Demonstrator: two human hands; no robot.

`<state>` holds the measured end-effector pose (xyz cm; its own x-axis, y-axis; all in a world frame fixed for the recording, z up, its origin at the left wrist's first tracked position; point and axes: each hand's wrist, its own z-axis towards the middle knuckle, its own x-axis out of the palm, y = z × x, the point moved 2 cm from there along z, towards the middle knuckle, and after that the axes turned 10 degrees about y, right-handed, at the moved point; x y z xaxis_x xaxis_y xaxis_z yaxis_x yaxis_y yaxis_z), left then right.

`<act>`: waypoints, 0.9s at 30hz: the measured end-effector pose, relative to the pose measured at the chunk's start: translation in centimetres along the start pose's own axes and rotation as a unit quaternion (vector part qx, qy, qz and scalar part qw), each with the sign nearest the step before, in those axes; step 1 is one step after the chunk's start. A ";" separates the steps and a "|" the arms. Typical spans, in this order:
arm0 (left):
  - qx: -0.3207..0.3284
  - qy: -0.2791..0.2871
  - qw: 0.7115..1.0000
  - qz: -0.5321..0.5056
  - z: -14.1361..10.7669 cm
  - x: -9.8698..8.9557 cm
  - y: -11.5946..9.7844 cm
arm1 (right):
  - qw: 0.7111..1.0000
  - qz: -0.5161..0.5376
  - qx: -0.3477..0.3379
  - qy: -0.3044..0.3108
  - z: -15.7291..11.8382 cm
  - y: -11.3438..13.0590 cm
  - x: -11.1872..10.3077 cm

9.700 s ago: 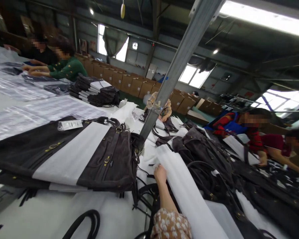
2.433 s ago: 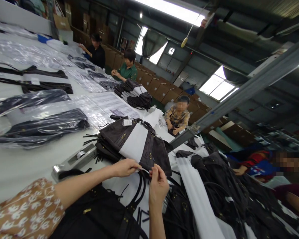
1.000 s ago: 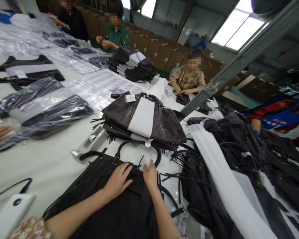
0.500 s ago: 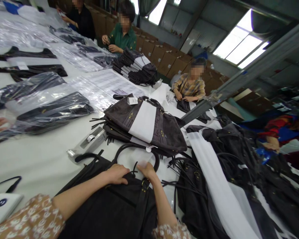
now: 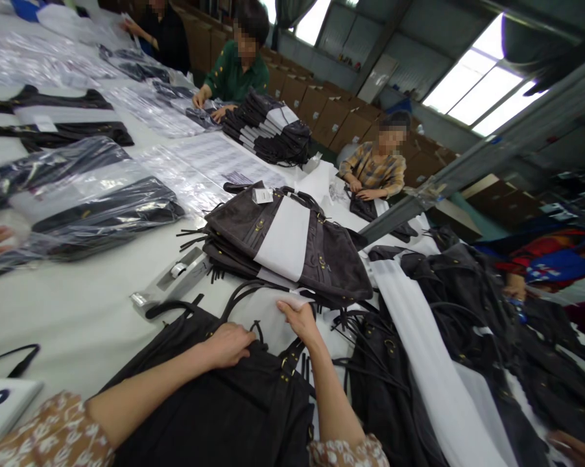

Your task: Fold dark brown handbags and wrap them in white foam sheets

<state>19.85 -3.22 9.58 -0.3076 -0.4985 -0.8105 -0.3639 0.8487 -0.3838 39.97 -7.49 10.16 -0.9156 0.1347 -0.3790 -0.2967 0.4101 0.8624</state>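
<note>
A black bag (image 5: 214, 415) lies in front of me, its looped handles pointing away. My left hand (image 5: 229, 344) is closed on the bag's top edge, left of a small tied cord. My right hand (image 5: 297, 318) pinches a thin, translucent white sheet (image 5: 266, 314) beside the right end of the handle. The sheet spreads from the fingers across the handle opening and partly hides it. Just beyond, dark brown bags (image 5: 234, 227) are stacked, the top one with a white paper band (image 5: 285, 237) and a tag.
A tape dispenser (image 5: 173, 279) sits left of the handles, with a white device (image 5: 10, 402) at lower left. Plastic-wrapped bags (image 5: 102, 220) lie left. More black bags (image 5: 384, 383) and a long white strip (image 5: 419, 350) are at right. A slanted metal post (image 5: 467, 162) rises behind; people work across the table.
My right hand has moved up and right, away from the bag's edge, and the white sheet is spread wider. My left hand has stayed about where it was.
</note>
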 end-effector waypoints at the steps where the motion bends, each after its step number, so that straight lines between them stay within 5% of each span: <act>1: 0.000 0.000 1.000 -0.003 0.1 0.1 0.1 | 1.000 0.002 -0.003 -0.016 0.1 -0.1 -0.2; 9: -0.019 0.004 1.000 0.000 1.2 1.8 0.8 | 0.994 0.048 -0.023 -0.094 0.4 -0.5 -0.5; 16: -0.039 0.005 0.999 0.017 2.6 3.2 0.7 | 0.995 0.078 -0.059 -0.014 -1.7 1.9 0.3; 22: -0.039 -0.007 0.999 0.020 2.4 3.2 0.7 | 0.995 -0.010 -0.076 -0.058 -3.8 4.7 -1.9; 27: -0.066 -0.001 0.997 0.029 3.1 3.7 0.6 | 0.986 -0.030 -0.050 -0.156 -3.1 3.9 -2.3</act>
<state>21.19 -4.04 4.97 -0.3296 -0.4495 -0.8303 -0.4583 0.8450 -0.2755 40.09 -9.01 15.45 -0.7721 0.3907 -0.5013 -0.3869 0.3368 0.8584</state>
